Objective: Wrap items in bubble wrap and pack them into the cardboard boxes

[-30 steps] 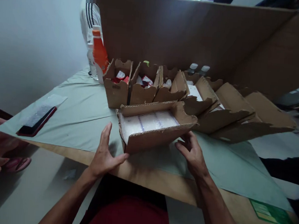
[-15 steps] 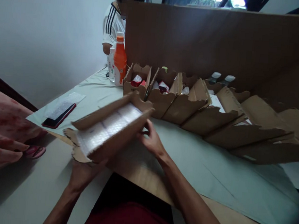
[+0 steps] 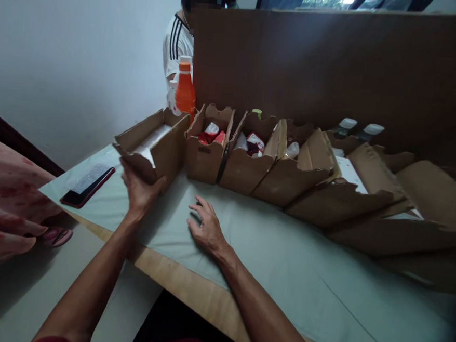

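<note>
Cardboard tray [image 3: 163, 148]: matt, rough corrugated board, glossy clear plastic wrap inside. Table cover [image 3: 269, 252]: smooth matt cloth. Table edge [image 3: 188, 288]: smooth wood. Phone [image 3: 88, 186]: glossy.

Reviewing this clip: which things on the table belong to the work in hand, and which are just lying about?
In hand:
- left hand holding the cardboard tray with white packing at the left end of the row
- row of cardboard trays holding small packets
- right hand flat on the green cloth

Lying about:
- phone
- orange bottle
- cardboard screen behind
</note>
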A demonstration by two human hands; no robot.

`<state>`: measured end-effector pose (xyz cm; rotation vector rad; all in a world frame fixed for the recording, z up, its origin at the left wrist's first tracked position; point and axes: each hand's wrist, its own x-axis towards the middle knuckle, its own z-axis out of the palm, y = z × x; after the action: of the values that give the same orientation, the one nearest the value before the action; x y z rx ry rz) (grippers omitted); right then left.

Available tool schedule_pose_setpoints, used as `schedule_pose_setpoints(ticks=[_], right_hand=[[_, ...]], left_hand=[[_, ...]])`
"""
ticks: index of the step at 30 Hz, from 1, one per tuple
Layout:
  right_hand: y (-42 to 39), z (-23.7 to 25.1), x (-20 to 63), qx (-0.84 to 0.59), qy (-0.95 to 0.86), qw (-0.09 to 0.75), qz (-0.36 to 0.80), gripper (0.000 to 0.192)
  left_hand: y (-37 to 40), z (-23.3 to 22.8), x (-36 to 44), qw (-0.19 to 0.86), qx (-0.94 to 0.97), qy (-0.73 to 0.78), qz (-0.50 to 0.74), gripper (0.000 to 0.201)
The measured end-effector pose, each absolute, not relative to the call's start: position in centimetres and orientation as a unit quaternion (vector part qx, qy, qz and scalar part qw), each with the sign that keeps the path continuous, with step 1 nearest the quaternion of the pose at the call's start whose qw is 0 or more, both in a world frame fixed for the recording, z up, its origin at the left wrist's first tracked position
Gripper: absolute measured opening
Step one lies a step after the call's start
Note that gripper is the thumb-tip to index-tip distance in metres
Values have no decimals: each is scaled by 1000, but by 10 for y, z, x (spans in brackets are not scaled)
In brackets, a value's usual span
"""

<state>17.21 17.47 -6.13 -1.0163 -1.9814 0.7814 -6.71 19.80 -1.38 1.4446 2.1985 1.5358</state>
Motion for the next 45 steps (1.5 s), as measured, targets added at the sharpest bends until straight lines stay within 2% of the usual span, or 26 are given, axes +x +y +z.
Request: schedule_pose_setpoints(ticks=[3, 7, 9, 16, 23, 28, 33, 38, 45], right_hand=[[177, -62, 170, -401, -768, 393, 306, 35], [177, -63, 169, -405, -758, 407, 309, 31], [177, -64, 169, -409, -754, 409, 311, 30], [178, -61, 170, -418, -750, 411, 307, 28], [183, -65, 169, -410, -745, 426, 308, 22], [188, -68, 167, -406, -757, 426, 284, 22], [187, -66, 169, -401, -761, 423, 284, 21], [187, -65, 170, -404, -760, 414, 298, 20], [184, -62, 171, -412, -749, 422, 301, 20]], left_hand=[[228, -16, -48, 77, 499, 721, 474, 128], [226, -37, -31, 90, 585, 697, 405, 79], [218, -46, -28, 91, 605, 689, 388, 63], [215, -43, -27, 54, 616, 698, 360, 55], [211, -40, -18, 46, 650, 708, 271, 22], [211, -39, -20, 42, 659, 709, 247, 21], [209, -38, -22, 43, 665, 707, 236, 29], [211, -21, -84, 9, 617, 752, 234, 46], [221, 0, -199, -19, 536, 822, 194, 25]])
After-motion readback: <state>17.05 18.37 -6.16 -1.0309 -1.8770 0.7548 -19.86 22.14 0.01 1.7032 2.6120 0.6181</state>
